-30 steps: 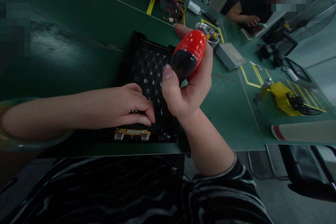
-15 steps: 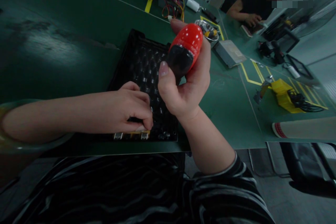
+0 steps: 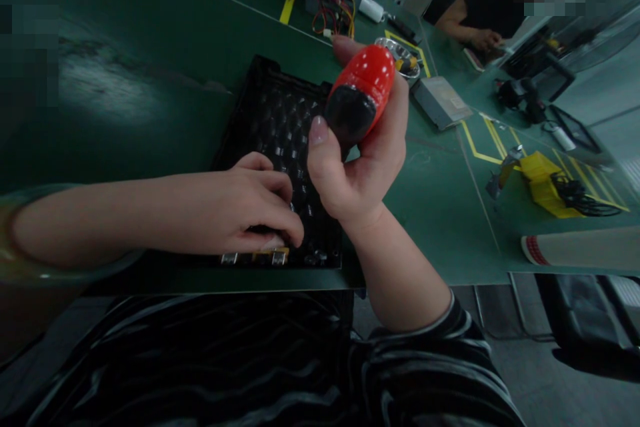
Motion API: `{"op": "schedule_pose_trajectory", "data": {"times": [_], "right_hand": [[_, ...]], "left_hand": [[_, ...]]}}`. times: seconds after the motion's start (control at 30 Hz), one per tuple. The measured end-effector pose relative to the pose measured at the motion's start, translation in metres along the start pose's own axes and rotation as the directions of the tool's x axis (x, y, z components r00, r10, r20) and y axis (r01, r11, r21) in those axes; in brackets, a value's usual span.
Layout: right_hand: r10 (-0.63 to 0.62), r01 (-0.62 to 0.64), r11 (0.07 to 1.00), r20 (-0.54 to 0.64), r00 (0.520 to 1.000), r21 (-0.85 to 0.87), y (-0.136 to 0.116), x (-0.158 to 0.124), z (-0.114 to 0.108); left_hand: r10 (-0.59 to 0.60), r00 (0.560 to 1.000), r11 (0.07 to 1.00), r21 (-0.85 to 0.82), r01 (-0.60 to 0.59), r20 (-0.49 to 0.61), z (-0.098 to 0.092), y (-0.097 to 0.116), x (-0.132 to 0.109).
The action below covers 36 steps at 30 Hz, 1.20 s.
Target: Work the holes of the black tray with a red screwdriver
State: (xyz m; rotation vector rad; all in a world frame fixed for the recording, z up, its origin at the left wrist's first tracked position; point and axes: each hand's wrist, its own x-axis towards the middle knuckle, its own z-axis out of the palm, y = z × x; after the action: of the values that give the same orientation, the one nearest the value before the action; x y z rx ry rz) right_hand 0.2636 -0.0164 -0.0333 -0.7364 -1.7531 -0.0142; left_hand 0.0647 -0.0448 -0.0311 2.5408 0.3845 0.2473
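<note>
My right hand is wrapped round the red and black handle of a screwdriver, held above the right part of a black plastic case. The handle's butt faces up toward me; its shaft and tip are hidden below. My left hand is closed, thumb and fingers bent down onto a small circuit board with metal ports at the case's near edge. Most of the board lies under the hand. The case rests flat on the green table, its inner surface patterned with rows of raised shapes.
Beyond the case are a metal box with coloured wires, a metal bowl and a grey box. A yellow bin with black cables and a white roll lie to the right. Another person sits across.
My left fingers have shifted slightly to the right over the circuit board, the forefinger reaching a little farther. The view has moved slightly. My right hand keeps its hold on the screwdriver.
</note>
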Motion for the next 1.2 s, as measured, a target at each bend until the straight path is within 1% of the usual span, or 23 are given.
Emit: {"op": "schedule_pose_trajectory", "data": {"times": [0.07,0.1,0.2,0.27,0.33,0.37,0.47,0.5,0.57,0.63,0.77,0.9,1.0,1.1,1.13,1.2], "right_hand": [[0.026,-0.027,1.0,0.038,0.999,0.01,0.003,-0.001,0.001],[0.005,-0.006,0.999,0.026,1.0,0.043,0.006,-0.002,0.002],[-0.105,0.116,0.98,-0.077,0.992,0.16,0.015,-0.002,0.007],[-0.124,0.138,0.972,-0.086,0.989,0.19,0.018,-0.001,0.009],[-0.1,0.104,0.981,-0.036,0.994,0.163,0.016,0.001,0.008],[-0.115,0.119,0.983,-0.037,0.993,0.141,0.015,0.002,0.008],[-0.199,0.214,0.971,-0.14,0.97,0.108,0.006,0.006,0.004],[-0.194,0.213,0.971,-0.158,0.968,0.114,0.002,0.007,0.002],[-0.117,0.132,0.983,-0.116,0.986,0.131,-0.004,0.007,-0.001],[-0.105,0.119,0.982,-0.1,0.989,0.145,-0.006,0.007,-0.003],[-0.19,0.206,0.971,-0.136,0.972,0.121,0.001,0.008,0.0],[-0.253,0.274,0.959,-0.207,0.945,0.075,0.006,0.01,0.005],[-0.228,0.242,0.969,-0.187,0.956,0.057,0.002,0.01,0.004],[-0.127,0.128,0.992,-0.078,0.989,0.011,-0.002,0.008,0.002],[-0.107,0.107,0.994,-0.061,0.992,0.002,-0.002,0.007,0.001],[-0.147,0.149,0.989,-0.087,0.985,0.016,0.001,0.007,0.003]], "left_hand": [[0.0,1.0,1.0,-0.021,0.0,0.003,0.001,-0.003,-0.001],[-0.005,1.0,1.0,-0.024,0.005,0.003,0.001,-0.004,-0.001],[-0.007,1.0,1.0,-0.007,0.007,-0.019,0.001,-0.003,-0.001],[0.002,0.999,1.0,0.003,-0.002,-0.037,0.002,-0.001,0.0],[0.001,0.999,1.0,-0.003,-0.001,-0.046,0.003,0.001,0.001],[-0.011,0.999,1.0,-0.009,0.01,-0.045,0.003,0.002,0.002],[-0.044,0.998,0.999,-0.028,0.043,-0.048,0.006,0.003,0.003],[-0.055,0.997,0.998,-0.032,0.053,-0.054,0.007,0.003,0.003],[-0.076,0.995,0.996,-0.047,0.073,-0.059,0.009,0.001,0.002],[-0.098,0.994,0.993,-0.064,0.095,-0.053,0.01,-0.001,0.001],[-0.125,0.991,0.989,-0.084,0.12,-0.046,0.01,-0.001,0.002],[-0.162,0.986,0.984,-0.086,0.158,-0.044,0.008,0.004,0.004],[-0.18,0.982,0.98,-0.091,0.174,-0.058,0.007,0.006,0.006],[-0.251,0.966,0.963,-0.121,0.242,-0.064,0.004,0.008,0.006],[-0.271,0.961,0.956,-0.138,0.261,-0.063,0.002,0.009,0.006],[-0.288,0.956,0.947,-0.168,0.275,-0.057,0.0,0.009,0.005]]}}
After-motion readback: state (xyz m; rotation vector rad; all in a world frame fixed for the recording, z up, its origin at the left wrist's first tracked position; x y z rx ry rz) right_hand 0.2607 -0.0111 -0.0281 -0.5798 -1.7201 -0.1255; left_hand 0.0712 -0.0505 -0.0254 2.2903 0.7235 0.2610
